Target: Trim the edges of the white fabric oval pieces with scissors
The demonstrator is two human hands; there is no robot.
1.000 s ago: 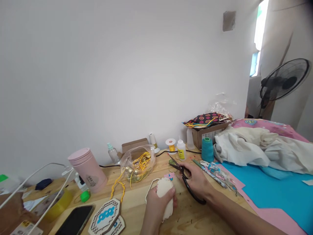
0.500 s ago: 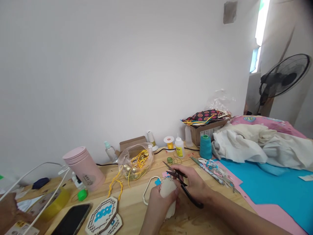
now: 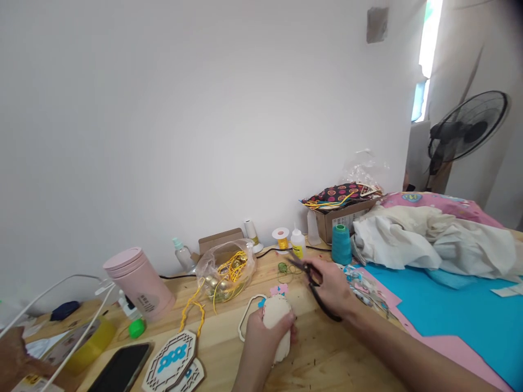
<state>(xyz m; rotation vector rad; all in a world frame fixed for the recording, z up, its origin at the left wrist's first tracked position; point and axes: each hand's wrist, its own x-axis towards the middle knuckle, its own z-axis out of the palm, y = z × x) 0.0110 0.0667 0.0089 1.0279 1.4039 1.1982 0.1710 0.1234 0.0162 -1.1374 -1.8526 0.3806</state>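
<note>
Where gripped, scissors partly hidden

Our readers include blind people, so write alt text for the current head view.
A person's left hand grips a cream piece over a wooden table, while the right hand holds dark scissors away from it. Beyond them are a clear bag with gold balls and yellow cord, a white bottle and a teal thread spool.

"What's that wooden table carrying?"
"At the frame's lower left, a phone is lying beside octagonal wooden pieces; a pink tumbler is standing farther back."
"And lower right?"
"A blue sheet and a pink sheet are lying there; a teal thread cone is standing right of centre."
</note>
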